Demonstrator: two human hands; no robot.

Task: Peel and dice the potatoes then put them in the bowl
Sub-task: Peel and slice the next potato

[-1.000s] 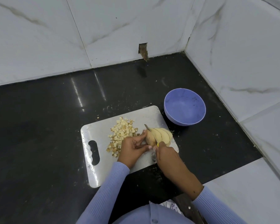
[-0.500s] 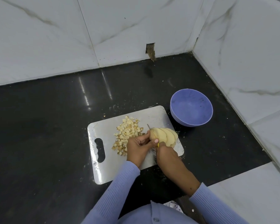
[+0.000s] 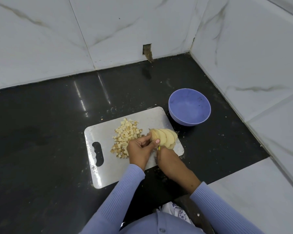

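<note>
On the grey rectangular cutting board [image 3: 98, 132], the right hand [image 3: 167, 159] grips a yellow-handled knife [image 3: 158, 148]; the left hand [image 3: 139, 149] pinches the sliced, peeled pale potato [image 3: 166, 136]. Slicing continues; dicing comes next. Left lie diced cubes [image 3: 125, 137]; beyond, the round lilac plastic bowl [image 3: 189, 108] is empty.

Black counter in a white marble-tiled corner

The glossy black counter [image 3: 41, 132] runs back to the marble-veined wall tiles [image 3: 41, 39] and meets a second tiled wall [image 3: 252, 48] at its far right corner. A small rough hole [image 3: 147, 52] breaks the back wall just above the counter's far edge. Crumbs [image 3: 210, 149] speckle the counter toward its right edge. A white tiled surface [image 3: 260, 191] adjoins the counter's near right corner.
</note>
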